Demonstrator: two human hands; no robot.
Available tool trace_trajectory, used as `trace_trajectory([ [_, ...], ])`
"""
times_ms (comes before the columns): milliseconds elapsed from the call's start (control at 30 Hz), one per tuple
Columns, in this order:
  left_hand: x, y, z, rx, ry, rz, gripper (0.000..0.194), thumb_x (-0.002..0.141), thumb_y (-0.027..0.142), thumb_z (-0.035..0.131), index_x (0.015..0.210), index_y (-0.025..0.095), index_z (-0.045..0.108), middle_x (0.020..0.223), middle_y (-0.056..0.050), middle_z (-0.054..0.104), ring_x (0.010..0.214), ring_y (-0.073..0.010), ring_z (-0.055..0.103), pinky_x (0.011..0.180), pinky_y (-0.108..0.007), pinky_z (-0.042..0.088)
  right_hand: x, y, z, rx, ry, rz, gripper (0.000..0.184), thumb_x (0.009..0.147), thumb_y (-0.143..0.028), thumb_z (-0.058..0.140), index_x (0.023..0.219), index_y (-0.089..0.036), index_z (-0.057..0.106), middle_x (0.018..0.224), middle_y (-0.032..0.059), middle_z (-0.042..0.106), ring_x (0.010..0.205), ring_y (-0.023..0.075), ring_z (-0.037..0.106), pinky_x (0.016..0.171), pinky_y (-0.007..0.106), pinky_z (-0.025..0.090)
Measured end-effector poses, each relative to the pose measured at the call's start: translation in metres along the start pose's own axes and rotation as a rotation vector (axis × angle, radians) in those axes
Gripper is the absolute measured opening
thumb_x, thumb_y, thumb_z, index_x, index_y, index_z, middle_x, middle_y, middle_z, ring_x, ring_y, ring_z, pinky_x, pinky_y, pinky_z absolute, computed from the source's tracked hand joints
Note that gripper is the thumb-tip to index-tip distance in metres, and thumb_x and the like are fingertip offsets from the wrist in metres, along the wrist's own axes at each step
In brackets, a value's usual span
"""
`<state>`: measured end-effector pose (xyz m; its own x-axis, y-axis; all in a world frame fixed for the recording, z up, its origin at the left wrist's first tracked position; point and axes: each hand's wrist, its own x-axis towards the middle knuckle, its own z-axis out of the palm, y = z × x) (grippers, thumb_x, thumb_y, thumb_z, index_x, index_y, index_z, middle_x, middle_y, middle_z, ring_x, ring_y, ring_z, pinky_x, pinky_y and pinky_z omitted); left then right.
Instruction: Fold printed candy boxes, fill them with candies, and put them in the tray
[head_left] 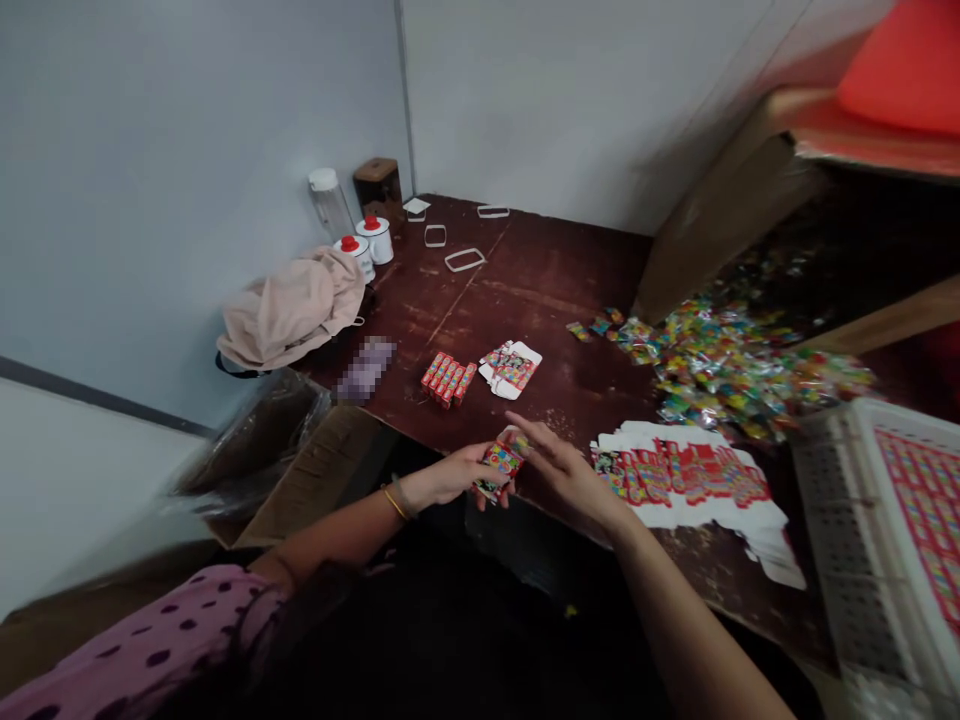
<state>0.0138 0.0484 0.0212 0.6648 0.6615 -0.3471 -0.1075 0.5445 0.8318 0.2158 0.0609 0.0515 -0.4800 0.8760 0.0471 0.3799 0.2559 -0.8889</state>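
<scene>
My left hand (459, 476) is closed around a small red printed box (501, 462), held at the table's front edge. Close beside the box's upper end is my right hand (564, 468), fingers stretched out and apart, the index finger raised. Something shiny and greenish shows at the box's end near those fingertips, too small to name for sure. Several filled-out red boxes (448, 378) stand in a row beyond my left hand. Flat box blanks (511, 368) lie just past the held box. A long fanned row of flat cartons (682, 474) lies right of my right hand.
A heap of wrapped candies (727, 365) spills from a cardboard box (705, 205) on its side. At the right edge, a white plastic basket (844, 520) holds red boxes. Lidded mugs (375, 240), a clear jug (331, 205) and a beige cloth bag (292, 310) stand at the left.
</scene>
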Motion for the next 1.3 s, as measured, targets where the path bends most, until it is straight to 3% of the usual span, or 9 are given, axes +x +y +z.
trace_trajectory([
  [200, -0.009, -0.008, 0.004, -0.022, 0.085, 0.019, 0.055, 0.079, 0.056, 0.061, 0.116, 0.017, 0.054, 0.085, -0.006, 0.064, 0.067, -0.0132, 0.064, 0.048, -0.018, 0.047, -0.013, 0.009, 0.014, -0.299, 0.222, -0.092, 0.027, 0.093, -0.038, 0.048, 0.106, -0.031, 0.071, 0.14, 0.0045, 0.05, 0.131, 0.0281, 0.039, 0.109, 0.053, 0.027],
  [300, -0.006, -0.016, 0.005, -0.031, 0.161, -0.028, 0.075, 0.079, 0.077, 0.038, 0.106, 0.01, 0.061, 0.077, -0.008, 0.064, 0.061, -0.0146, 0.063, 0.045, -0.021, 0.047, -0.013, 0.01, 0.023, -0.221, 0.27, -0.022, 0.03, 0.093, -0.042, 0.048, 0.094, -0.028, 0.074, 0.136, 0.0063, 0.052, 0.126, 0.0274, 0.045, 0.106, 0.051, 0.033],
  [400, -0.003, -0.021, 0.008, 0.013, 0.24, 0.005, 0.077, 0.076, 0.079, 0.041, 0.102, 0.01, 0.063, 0.076, -0.008, 0.065, 0.059, -0.015, 0.063, 0.045, -0.022, 0.046, -0.011, 0.005, 0.031, -0.132, 0.413, 0.049, 0.029, 0.085, -0.047, 0.057, 0.086, -0.025, 0.075, 0.125, 0.0091, 0.057, 0.119, 0.028, 0.051, 0.104, 0.049, 0.036],
  [467, -0.001, -0.021, 0.009, 0.012, 0.265, 0.033, 0.074, 0.076, 0.077, 0.045, 0.105, 0.011, 0.064, 0.079, -0.008, 0.066, 0.06, -0.0146, 0.063, 0.046, -0.022, 0.046, -0.012, 0.0, 0.035, -0.071, 0.352, 0.046, 0.029, 0.086, -0.047, 0.056, 0.087, -0.025, 0.075, 0.124, 0.0081, 0.058, 0.12, 0.0278, 0.05, 0.105, 0.048, 0.034],
  [633, -0.001, -0.011, 0.009, -0.014, 0.29, 0.037, 0.074, 0.078, 0.075, 0.043, 0.102, 0.01, 0.067, 0.079, -0.009, 0.066, 0.061, -0.0153, 0.061, 0.047, -0.023, 0.046, -0.021, 0.0, 0.042, 0.526, 0.362, 0.242, 0.033, 0.082, -0.045, 0.063, 0.112, -0.029, 0.068, 0.112, 0.0043, 0.062, 0.08, 0.0145, 0.061, 0.072, 0.029, 0.05],
  [767, -0.003, -0.006, 0.006, 0.039, 0.267, -0.021, 0.059, 0.078, 0.061, 0.052, 0.104, 0.01, 0.067, 0.083, -0.008, 0.067, 0.065, -0.0151, 0.06, 0.049, -0.022, 0.044, -0.019, 0.011, 0.045, 0.941, 0.237, 0.474, 0.047, 0.066, -0.034, 0.079, 0.111, -0.027, 0.066, 0.072, -0.0035, 0.06, 0.05, 0.0055, 0.046, 0.047, 0.018, 0.04],
  [900, -0.003, -0.004, 0.004, 0.324, 0.261, 0.015, 0.04, 0.075, 0.04, 0.059, 0.101, 0.012, 0.069, 0.082, -0.004, 0.066, 0.071, -0.0131, 0.056, 0.054, -0.019, 0.04, -0.012, 0.009, 0.045, 0.697, 0.113, 0.431, 0.028, 0.065, -0.026, 0.075, 0.092, -0.022, 0.071, 0.08, 0.0001, 0.066, 0.053, 0.0083, 0.052, 0.048, 0.021, 0.043],
  [1067, -0.001, 0.0, -0.001, 0.266, 0.344, 0.003, 0.036, 0.077, 0.039, 0.052, 0.089, 0.01, 0.07, 0.074, -0.003, 0.062, 0.068, -0.0126, 0.052, 0.056, -0.021, 0.04, -0.012, -0.007, 0.044, 0.073, 0.208, 0.033, 0.022, 0.084, -0.033, 0.06, 0.097, -0.024, 0.075, 0.108, 0.0071, 0.068, 0.101, 0.0213, 0.063, 0.091, 0.036, 0.049],
  [1300, -0.014, 0.004, -0.01, 0.076, 0.017, 0.061, 0.04, 0.074, 0.038, 0.067, 0.107, 0.015, 0.062, 0.089, -0.003, 0.056, 0.081, -0.0137, 0.053, 0.065, -0.026, 0.05, -0.001, 0.005, 0.037, 0.262, 0.21, 0.183, 0.033, 0.075, -0.049, 0.071, 0.094, -0.022, 0.077, 0.098, 0.0083, 0.073, 0.092, 0.0226, 0.067, 0.085, 0.036, 0.052],
])
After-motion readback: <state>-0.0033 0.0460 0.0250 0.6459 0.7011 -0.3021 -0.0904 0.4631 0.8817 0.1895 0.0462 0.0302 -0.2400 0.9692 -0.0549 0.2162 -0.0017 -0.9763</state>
